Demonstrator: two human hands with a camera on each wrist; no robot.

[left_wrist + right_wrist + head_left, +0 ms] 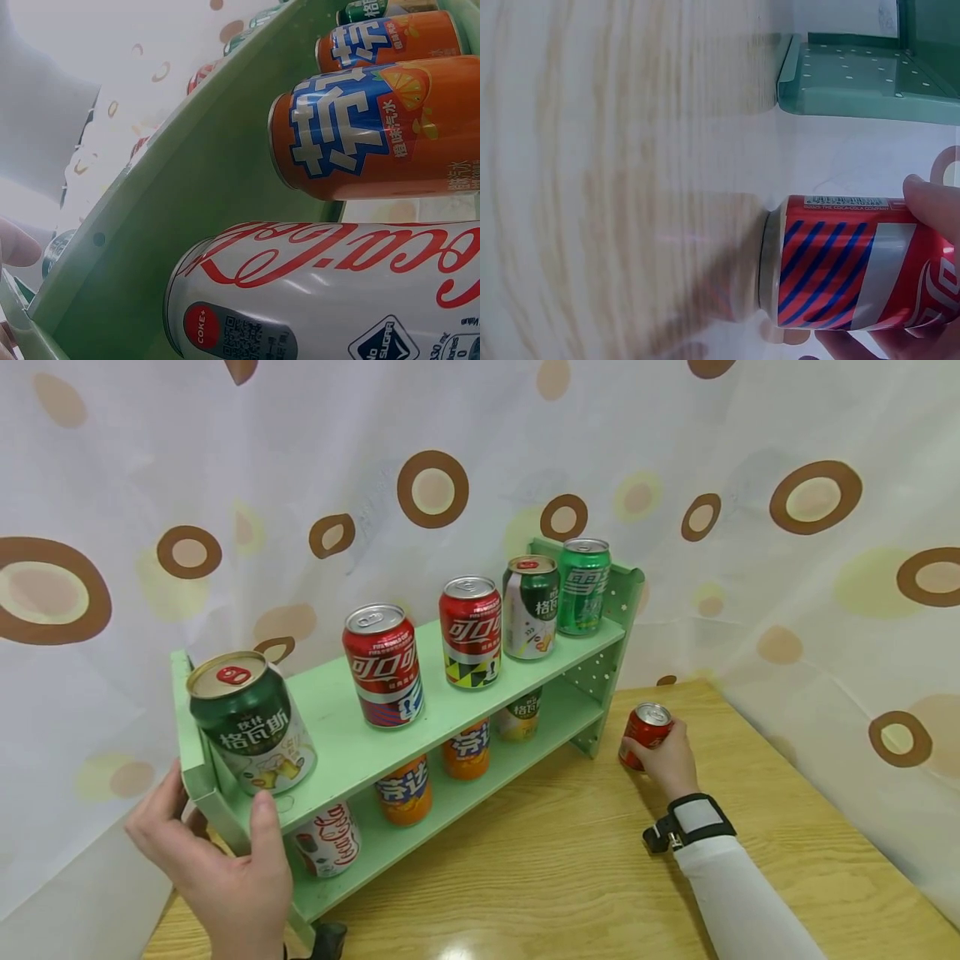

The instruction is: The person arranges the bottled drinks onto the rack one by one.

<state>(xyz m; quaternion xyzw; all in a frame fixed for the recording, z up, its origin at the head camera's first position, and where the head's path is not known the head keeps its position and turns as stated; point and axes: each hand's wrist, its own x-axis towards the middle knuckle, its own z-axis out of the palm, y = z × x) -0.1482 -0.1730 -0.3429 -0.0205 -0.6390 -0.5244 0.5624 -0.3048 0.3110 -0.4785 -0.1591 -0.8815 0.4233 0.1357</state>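
Observation:
My right hand grips a red Coca-Cola can at the right of the wooden table, beyond the shelf's right end. In the right wrist view, this can shows blue stripes near its base, which is at or just above the tabletop. My left hand holds the left end of a green two-tier shelf, its thumb at the upper board's front edge. Just above that thumb is a green-and-white can. Two red cola cans, another green-and-white can and a green can share the upper tier.
On the lower tier are a white Coca-Cola can, two orange Fanta cans and a partly hidden green-topped can. A patterned wall covering rises behind the shelf. The wooden tabletop extends in front.

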